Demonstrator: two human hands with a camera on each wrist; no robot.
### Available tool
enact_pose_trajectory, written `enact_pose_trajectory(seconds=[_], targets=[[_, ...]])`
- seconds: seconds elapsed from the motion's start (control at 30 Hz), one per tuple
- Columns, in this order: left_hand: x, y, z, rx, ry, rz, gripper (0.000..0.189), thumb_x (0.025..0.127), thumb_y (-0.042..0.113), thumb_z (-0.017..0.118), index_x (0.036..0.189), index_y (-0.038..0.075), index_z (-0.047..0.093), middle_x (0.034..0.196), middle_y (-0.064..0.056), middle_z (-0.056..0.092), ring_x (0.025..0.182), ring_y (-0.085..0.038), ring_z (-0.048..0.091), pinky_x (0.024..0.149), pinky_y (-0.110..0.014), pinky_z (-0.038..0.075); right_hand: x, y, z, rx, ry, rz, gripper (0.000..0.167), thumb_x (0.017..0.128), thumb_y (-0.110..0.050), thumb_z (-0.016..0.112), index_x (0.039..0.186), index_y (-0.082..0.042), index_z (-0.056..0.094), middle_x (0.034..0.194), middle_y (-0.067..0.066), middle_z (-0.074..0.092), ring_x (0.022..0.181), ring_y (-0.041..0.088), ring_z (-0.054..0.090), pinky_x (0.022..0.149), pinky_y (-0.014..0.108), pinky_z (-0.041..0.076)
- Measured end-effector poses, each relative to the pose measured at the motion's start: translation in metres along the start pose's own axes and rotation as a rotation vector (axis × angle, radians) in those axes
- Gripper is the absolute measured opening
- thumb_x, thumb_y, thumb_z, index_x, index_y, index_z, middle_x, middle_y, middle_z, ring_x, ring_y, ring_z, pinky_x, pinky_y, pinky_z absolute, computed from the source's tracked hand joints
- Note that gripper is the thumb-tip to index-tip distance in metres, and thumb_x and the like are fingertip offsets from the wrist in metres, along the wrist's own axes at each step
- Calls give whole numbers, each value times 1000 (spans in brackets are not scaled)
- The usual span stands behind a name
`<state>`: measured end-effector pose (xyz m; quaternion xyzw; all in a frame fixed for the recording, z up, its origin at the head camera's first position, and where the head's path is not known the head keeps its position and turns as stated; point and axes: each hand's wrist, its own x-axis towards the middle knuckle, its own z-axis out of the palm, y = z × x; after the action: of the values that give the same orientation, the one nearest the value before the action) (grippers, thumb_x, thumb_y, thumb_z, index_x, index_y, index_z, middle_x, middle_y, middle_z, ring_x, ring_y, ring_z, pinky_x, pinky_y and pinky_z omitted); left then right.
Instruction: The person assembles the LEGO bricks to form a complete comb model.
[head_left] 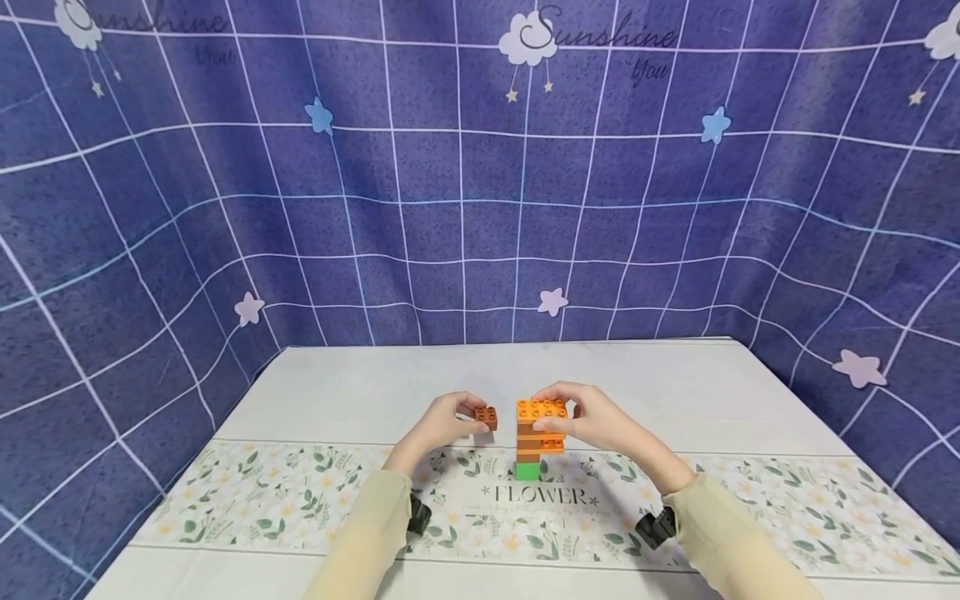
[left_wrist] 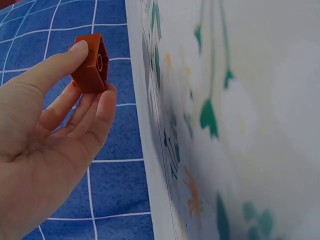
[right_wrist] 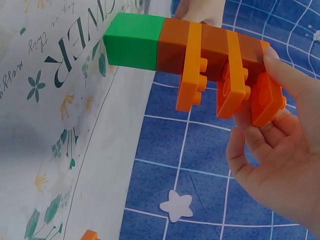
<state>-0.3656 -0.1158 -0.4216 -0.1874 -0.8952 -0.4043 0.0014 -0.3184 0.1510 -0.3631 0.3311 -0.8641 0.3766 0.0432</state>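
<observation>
A brown toy building brick (head_left: 486,417) with studs on top is pinched between the thumb and fingers of my left hand (head_left: 447,419); its hollow underside shows in the left wrist view. To the right of it stands an upright tower of toy bricks. A green brick (right_wrist: 134,42) forms its base, with brown bricks (right_wrist: 173,45) and overhanging flat orange bricks (right_wrist: 189,70) alternating above. My right hand (head_left: 588,417) grips the topmost orange brick (head_left: 534,408), thumb on the near side and fingers behind. The brown brick and the tower are apart.
The tower stands on a white tablecloth (head_left: 337,392) with a flower-print band and the word FLOWER. A blue gridded curtain (head_left: 480,225) rises behind and at both sides. A small orange piece (right_wrist: 90,235) shows at the lower edge of the right wrist view.
</observation>
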Motion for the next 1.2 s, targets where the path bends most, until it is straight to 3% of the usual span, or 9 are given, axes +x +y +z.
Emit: enact_pose_trajectory(seconds=[0.33, 0.97, 1.2], targets=[[-2, 7, -1, -19, 18, -5, 38, 83, 27, 72, 116, 11, 62, 109, -5, 64, 102, -22, 59, 86, -40, 50, -1, 0, 0, -4, 4, 8, 41, 83, -36, 70, 115, -11, 64, 111, 6, 66, 65, 7, 45, 54, 21, 42], [-1, 31, -4, -55, 59, 88, 39, 84, 26, 71, 118, 11, 62, 109, -3, 65, 98, -17, 61, 87, -33, 51, 2, 3, 0, -2, 3, -19, 38, 84, -35, 69, 114, -13, 64, 109, 3, 67, 76, 6, 52, 58, 21, 44], [-2, 39, -4, -63, 54, 114, 39, 85, 27, 70, 119, 11, 62, 111, -3, 64, 99, -18, 61, 86, -32, 51, 1, 3, 0, 8, 1, -11, 38, 83, -34, 70, 115, -13, 64, 109, 3, 66, 70, 13, 52, 55, 21, 44]])
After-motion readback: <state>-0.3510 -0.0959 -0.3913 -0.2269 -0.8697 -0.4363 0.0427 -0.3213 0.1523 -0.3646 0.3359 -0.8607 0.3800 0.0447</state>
